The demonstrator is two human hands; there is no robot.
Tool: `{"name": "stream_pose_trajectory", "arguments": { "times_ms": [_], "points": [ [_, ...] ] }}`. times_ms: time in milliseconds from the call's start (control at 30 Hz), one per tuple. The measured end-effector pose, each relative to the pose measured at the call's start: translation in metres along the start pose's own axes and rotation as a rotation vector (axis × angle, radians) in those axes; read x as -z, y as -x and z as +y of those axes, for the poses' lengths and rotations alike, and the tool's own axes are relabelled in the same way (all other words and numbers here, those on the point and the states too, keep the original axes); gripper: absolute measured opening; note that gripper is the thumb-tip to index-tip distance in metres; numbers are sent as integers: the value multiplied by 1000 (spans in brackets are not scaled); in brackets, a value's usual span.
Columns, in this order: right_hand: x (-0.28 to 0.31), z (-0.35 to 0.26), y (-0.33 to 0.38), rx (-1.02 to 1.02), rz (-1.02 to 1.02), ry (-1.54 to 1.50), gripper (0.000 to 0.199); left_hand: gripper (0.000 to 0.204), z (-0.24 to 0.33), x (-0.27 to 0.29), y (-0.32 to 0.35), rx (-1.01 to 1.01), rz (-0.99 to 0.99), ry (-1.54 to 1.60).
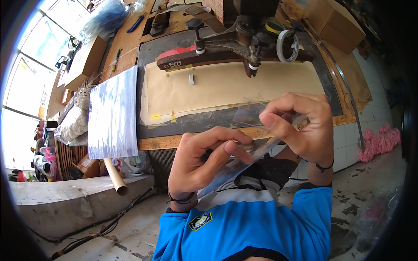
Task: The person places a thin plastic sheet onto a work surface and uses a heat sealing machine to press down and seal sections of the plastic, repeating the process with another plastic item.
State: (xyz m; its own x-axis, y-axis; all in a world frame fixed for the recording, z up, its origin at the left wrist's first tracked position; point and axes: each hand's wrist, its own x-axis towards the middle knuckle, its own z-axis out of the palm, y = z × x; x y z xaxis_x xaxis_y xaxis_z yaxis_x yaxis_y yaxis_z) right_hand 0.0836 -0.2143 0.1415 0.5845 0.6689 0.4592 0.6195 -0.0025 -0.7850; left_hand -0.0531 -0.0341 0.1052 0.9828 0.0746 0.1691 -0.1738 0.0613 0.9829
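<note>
A clear plastic sheet (pixel 249 115) is held up in front of my body, over the near edge of the workbench. My right hand (pixel 305 124) pinches it near its upper corner between thumb and fingers. Lower and to the left, my left hand (pixel 202 158) has curled fingers closed on the sheet's other side. The sheet's lower part hangs before my lap, and its full outline is hard to make out. Beyond my hands lies a cream board (pixel 209 89) on the dark bench top, with a small grey piece (pixel 191 79) on it.
A dark metal clamp frame (pixel 230 41) with a long bar stands across the board, a tape roll (pixel 287 46) hanging on it. To the left lies a stack of shiny plastic sheets (pixel 113 113). A cardboard tube (pixel 115 178) sticks out below; pink bundles (pixel 379 143) lie at right.
</note>
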Motion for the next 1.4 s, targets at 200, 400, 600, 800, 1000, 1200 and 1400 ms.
{"name": "stream_pose_trajectory", "arguments": {
  "times_ms": [200, 400, 600, 800, 1000, 1200, 1400],
  "points": [
    [4, 1, -1, -79, -41, -17, 12, 23, 1, -2, -1, 0, -9, 21],
    [2, 7, 1, -70, -38, -70, 13, 25, 0, -2, 0, 11, -12, 61],
    [3, 3, 0, -79, -60, -96, 13, 26, -2, 1, 0, 5, -13, 42],
    [3, 6, 3, -50, -79, -96, 13, 26, -9, 4, 3, -9, -8, -21],
    [7, 5, 1, -58, -128, -75, 12, 26, -7, 4, 5, 11, 7, -28],
    [4, 10, 2, -96, -115, -69, 14, 27, -17, 3, 4, -38, 17, 32],
    [3, 12, 2, -121, -131, -69, 14, 26, -16, 1, 5, 7, 24, 76]
  ]
}}
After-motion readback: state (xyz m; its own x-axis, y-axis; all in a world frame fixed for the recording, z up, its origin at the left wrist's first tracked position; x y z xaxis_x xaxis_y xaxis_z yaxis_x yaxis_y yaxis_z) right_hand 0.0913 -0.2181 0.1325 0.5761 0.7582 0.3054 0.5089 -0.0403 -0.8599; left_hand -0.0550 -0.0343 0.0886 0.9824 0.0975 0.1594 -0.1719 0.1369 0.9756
